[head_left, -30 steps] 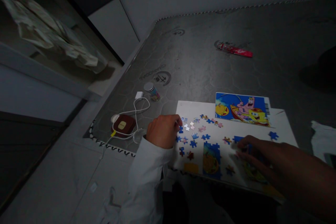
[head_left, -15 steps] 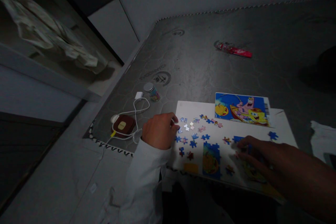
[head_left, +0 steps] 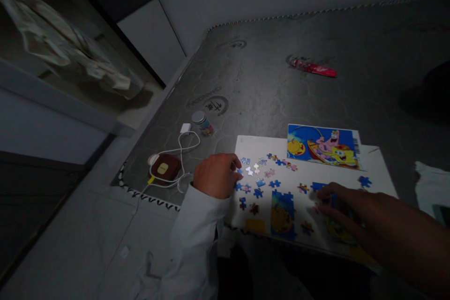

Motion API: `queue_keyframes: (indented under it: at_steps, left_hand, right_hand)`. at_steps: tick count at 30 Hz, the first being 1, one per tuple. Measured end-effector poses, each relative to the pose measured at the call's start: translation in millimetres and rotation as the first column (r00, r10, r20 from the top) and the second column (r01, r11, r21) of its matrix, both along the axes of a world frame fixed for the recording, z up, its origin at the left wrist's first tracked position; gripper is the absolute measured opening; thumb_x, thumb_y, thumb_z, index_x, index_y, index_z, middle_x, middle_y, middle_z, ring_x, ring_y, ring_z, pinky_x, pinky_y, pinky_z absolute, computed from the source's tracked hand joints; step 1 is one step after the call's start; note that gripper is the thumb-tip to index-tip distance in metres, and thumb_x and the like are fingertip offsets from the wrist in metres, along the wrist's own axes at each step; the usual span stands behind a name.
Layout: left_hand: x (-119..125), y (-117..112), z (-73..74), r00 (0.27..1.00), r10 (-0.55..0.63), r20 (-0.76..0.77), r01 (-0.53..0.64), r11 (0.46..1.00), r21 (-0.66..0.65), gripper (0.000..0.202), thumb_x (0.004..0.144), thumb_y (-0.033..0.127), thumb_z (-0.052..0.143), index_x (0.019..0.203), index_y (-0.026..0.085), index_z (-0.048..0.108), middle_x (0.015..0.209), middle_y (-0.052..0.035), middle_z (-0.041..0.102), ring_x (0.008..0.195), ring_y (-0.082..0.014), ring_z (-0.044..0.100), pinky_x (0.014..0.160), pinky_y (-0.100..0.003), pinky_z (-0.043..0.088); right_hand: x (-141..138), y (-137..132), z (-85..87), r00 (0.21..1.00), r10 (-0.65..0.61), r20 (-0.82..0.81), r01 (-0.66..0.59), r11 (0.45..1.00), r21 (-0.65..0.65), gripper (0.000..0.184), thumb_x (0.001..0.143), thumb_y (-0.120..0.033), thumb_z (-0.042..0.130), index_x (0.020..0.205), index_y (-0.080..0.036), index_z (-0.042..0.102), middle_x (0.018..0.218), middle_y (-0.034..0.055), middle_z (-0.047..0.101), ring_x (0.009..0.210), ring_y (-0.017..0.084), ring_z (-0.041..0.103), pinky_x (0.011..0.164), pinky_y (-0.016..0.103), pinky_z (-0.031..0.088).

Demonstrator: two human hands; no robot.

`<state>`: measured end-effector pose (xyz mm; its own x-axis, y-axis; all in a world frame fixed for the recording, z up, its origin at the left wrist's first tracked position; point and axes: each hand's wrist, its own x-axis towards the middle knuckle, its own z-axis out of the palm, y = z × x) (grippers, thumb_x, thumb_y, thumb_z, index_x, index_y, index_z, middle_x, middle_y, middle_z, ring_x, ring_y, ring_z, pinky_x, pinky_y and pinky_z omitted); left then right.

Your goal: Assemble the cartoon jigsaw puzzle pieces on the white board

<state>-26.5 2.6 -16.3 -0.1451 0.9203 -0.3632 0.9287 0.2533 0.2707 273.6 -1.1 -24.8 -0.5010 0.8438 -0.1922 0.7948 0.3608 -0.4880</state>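
A white puzzle board (head_left: 372, 171) lies on a grey mattress (head_left: 267, 98), with several small jigsaw pieces (head_left: 262, 183) scattered over it. My left hand (head_left: 217, 176), in a white sleeve, curls at the board's left side, its fingertips at the small blue pieces; I cannot tell whether they pinch one. My right hand (head_left: 341, 206) spreads over the board's right part, close to a pink piece and dark blue pieces. A partly joined blue section (head_left: 282, 215) lies between my hands. A printed cartoon picture card (head_left: 322, 147) rests at the board's far edge.
A dark red power bank (head_left: 164, 168) with a white cable and charger (head_left: 186, 128) and a small can (head_left: 203, 123) sit left of the board. A red packet (head_left: 312, 67) lies farther back. White cloth (head_left: 431, 187) lies at right.
My left hand has moved down and slightly right, its fingertips now lower among the small pieces. My right hand has barely moved.
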Motion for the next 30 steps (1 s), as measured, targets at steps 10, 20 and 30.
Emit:
queue_keyframes:
  at_steps: [10, 20, 30]
  left_hand:
    - [0.4, -1.3, -0.7, 1.0, -0.015, 0.019, 0.015, 0.999, 0.031, 0.017, 0.079, 0.02, 0.08, 0.091, 0.027, 0.071, 0.096, 0.0039, 0.079, 0.096, -0.0227, 0.072, 0.082, -0.034, 0.048]
    - [0.8, -1.4, -1.3, 1.0, -0.029, 0.011, 0.028, 0.998, 0.048, 0.017, 0.079, 0.021, 0.079, 0.093, 0.028, 0.071, 0.096, 0.0042, 0.079, 0.096, -0.0227, 0.071, 0.08, -0.034, 0.047]
    - [1.6, -2.9, -1.0, 0.999, -0.049, 0.011, 0.048, 0.998, 0.049, 0.014, 0.079, 0.022, 0.079, 0.088, 0.027, 0.07, 0.091, 0.0044, 0.078, 0.09, -0.0224, 0.071, 0.072, -0.032, 0.044]
  right_hand:
    - [3.2, -2.1, -2.7, 0.999, 0.004, 0.042, -0.004, 1.0, 0.0, 0.051, 0.1, -0.056, 0.036, 0.107, -0.029, 0.078, 0.095, 0.0101, 0.081, 0.07, 0.03, 0.077, 0.056, 0.043, 0.064]
    - [2.0, -1.2, -2.0, 1.0, 0.013, 0.022, -0.013, 1.0, 0.009, 0.053, 0.1, -0.056, 0.035, 0.108, -0.028, 0.079, 0.094, 0.0108, 0.081, 0.068, 0.029, 0.077, 0.054, 0.041, 0.064]
    - [-0.6, 0.4, -0.1, 0.999, -0.012, 0.044, 0.015, 0.998, -0.063, 0.054, 0.099, -0.06, 0.033, 0.106, -0.03, 0.078, 0.092, 0.008, 0.081, 0.069, 0.03, 0.077, 0.059, 0.046, 0.065]
